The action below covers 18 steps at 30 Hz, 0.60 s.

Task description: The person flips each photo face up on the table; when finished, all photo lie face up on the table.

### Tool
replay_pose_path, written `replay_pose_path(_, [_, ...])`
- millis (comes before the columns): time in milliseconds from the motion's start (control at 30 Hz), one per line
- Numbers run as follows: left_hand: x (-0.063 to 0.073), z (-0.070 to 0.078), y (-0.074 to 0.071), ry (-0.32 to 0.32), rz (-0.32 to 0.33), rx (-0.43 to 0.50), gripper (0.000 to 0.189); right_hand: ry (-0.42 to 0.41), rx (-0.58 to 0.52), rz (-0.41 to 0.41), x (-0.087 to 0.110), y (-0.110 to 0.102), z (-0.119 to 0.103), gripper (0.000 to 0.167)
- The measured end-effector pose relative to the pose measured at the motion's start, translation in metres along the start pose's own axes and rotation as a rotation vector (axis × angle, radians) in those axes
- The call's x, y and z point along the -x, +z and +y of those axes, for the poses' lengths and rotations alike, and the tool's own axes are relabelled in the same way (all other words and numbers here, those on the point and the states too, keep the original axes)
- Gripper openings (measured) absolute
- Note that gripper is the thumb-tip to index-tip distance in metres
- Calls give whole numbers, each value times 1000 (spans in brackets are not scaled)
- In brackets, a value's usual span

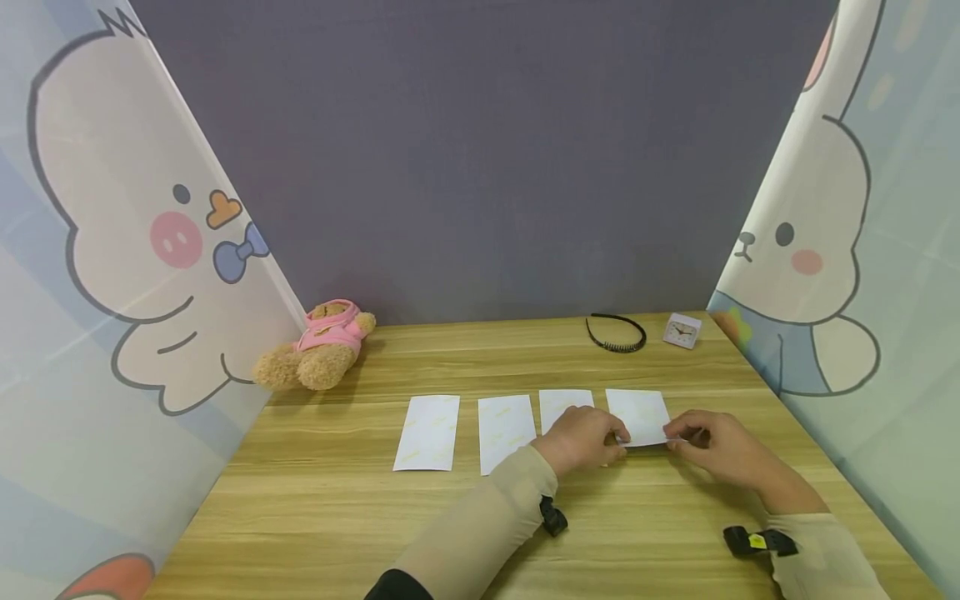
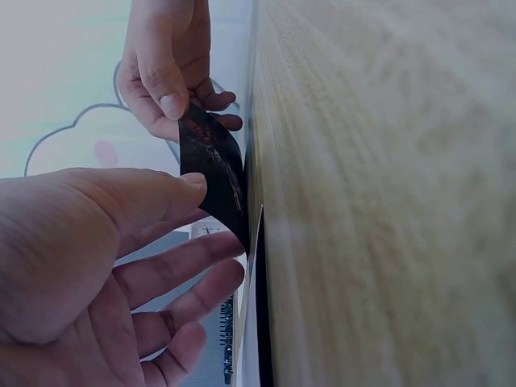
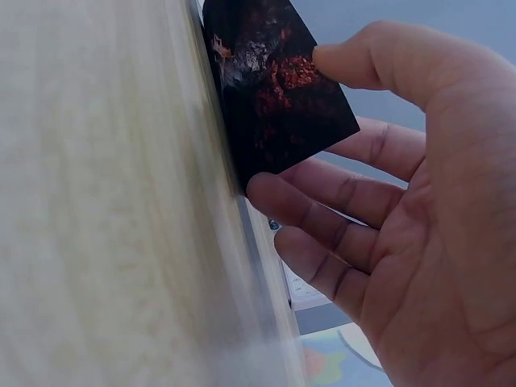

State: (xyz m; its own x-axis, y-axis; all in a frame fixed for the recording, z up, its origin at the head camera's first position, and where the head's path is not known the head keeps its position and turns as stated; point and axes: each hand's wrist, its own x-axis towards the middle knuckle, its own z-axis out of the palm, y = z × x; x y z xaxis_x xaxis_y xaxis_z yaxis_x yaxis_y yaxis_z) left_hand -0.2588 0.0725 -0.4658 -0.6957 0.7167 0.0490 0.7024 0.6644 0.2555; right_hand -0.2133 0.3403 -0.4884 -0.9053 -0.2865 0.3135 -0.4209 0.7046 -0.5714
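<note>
A photo print (image 1: 637,412) lies white back up at the right end of a row, its near edge lifted off the table. My left hand (image 1: 585,437) pinches that edge at its left corner, and my right hand (image 1: 716,446) pinches the right corner. From below, the wrist views show the print's dark picture side (image 3: 270,89) with red patches, bent slightly between the thumbs and fingers. Just left, a second white sheet (image 1: 564,402) is partly covered by my left hand. Farther left lie two more white sheets, one in the middle (image 1: 504,421) and one outermost (image 1: 427,433), both with faint yellow marks.
On the wooden table (image 1: 300,517), a teddy bear (image 1: 330,342) in a pink hoodie sits at the back left. A black headband (image 1: 618,346) and a small square clock (image 1: 682,331) are at the back right. Grey and cartoon-printed panels enclose the back and sides.
</note>
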Motion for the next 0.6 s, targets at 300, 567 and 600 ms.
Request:
replay_pose_path(300, [0, -1, 1, -10, 25, 50, 17, -36, -26, 23, 1, -1, -3, 8])
replay_pose_path(567, [1, -1, -1, -15, 35, 46, 20, -59, -55, 36, 2, 1, -1, 14])
replay_pose_path(600, [1, -1, -2, -17, 38, 50, 20, -59, -60, 35, 2, 1, 0, 13])
